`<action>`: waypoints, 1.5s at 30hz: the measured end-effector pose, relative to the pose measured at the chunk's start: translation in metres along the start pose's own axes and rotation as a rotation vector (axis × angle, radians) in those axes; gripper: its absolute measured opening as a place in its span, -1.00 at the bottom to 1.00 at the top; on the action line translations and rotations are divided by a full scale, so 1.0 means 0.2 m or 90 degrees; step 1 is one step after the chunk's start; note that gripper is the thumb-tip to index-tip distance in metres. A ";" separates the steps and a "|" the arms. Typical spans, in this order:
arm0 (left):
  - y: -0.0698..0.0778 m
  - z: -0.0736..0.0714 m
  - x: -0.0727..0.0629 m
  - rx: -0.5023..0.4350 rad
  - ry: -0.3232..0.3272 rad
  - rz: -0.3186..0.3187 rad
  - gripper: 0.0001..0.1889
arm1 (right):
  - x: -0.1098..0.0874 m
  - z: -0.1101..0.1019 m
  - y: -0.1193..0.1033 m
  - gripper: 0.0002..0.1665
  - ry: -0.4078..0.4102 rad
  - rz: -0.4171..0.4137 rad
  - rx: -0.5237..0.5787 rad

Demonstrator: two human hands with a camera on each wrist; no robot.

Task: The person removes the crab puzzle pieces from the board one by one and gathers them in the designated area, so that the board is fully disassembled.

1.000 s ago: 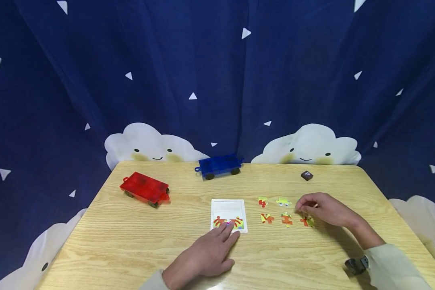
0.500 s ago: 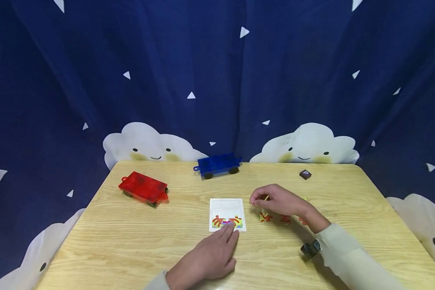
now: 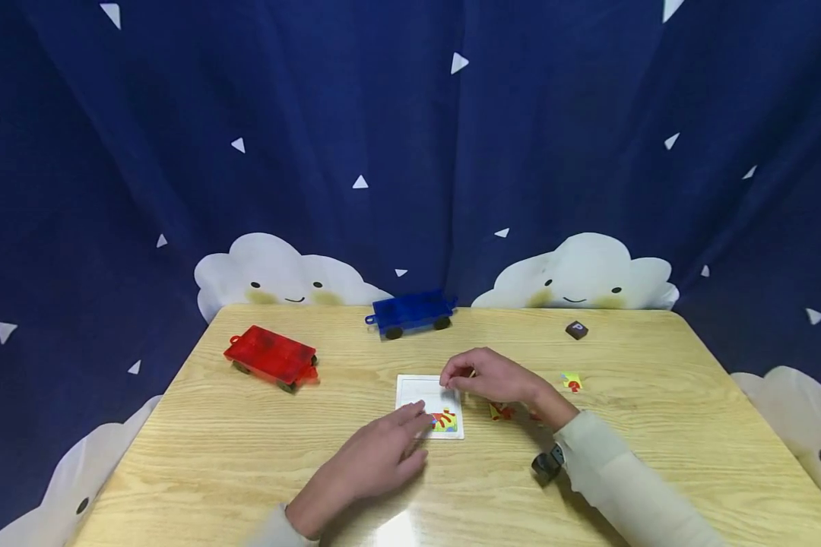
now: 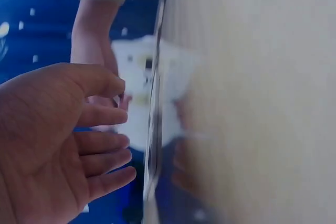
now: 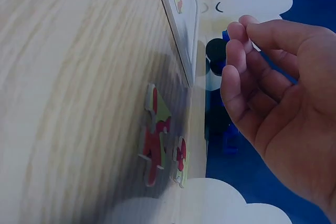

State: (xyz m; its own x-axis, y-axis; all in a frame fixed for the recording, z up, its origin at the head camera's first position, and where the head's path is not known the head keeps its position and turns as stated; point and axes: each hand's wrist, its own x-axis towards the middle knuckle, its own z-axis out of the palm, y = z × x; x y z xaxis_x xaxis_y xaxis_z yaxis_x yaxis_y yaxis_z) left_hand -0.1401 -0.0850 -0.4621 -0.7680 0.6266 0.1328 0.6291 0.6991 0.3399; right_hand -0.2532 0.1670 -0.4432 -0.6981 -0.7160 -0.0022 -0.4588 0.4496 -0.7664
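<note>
My left hand [image 3: 376, 456] is over the lower left part of a small white puzzle board [image 3: 410, 387], fingers loosely extended with nothing between them. Puzzle pieces with red claws on yellow [image 3: 444, 421] lie along the board's lower edge. At the board's upper right, my right hand [image 3: 489, 376] has thumb and index tips drawn together; whether they pinch a piece I cannot tell. In the right wrist view, several loose puzzle pieces [image 5: 181, 161] lie to the right of the board. One yellow-and-red puzzle piece [image 3: 571, 382] lies beyond my right wrist. My right hand and forearm cover other pieces.
A red toy wagon [image 3: 271, 355] stands at the left of the wooden table [image 3: 246, 463], and a blue toy wagon [image 3: 413, 313] at its back edge. A dark tile with a "P" [image 3: 577, 330] lies at the back right. A navy curtain [image 3: 301, 152] hangs behind.
My right hand has swept left from the far right pieces to the board's upper right, uncovering the yellow-and-red piece. My left hand has shifted left from the board's lower middle.
</note>
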 end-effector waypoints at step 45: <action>-0.35 -0.08 0.14 -0.148 -0.142 -0.107 0.04 | 0.08 0.26 -0.08 -0.55 -0.060 -0.022 -0.046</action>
State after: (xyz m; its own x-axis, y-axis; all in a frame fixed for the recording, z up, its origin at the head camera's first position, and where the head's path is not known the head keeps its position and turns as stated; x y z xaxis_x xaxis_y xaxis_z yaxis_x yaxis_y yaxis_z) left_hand -0.2082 -0.1209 -0.4678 -0.7971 0.5873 -0.1408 0.4324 0.7177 0.5459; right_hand -0.2279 0.1208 -0.4639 -0.6280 -0.7773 -0.0391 -0.5230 0.4587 -0.7184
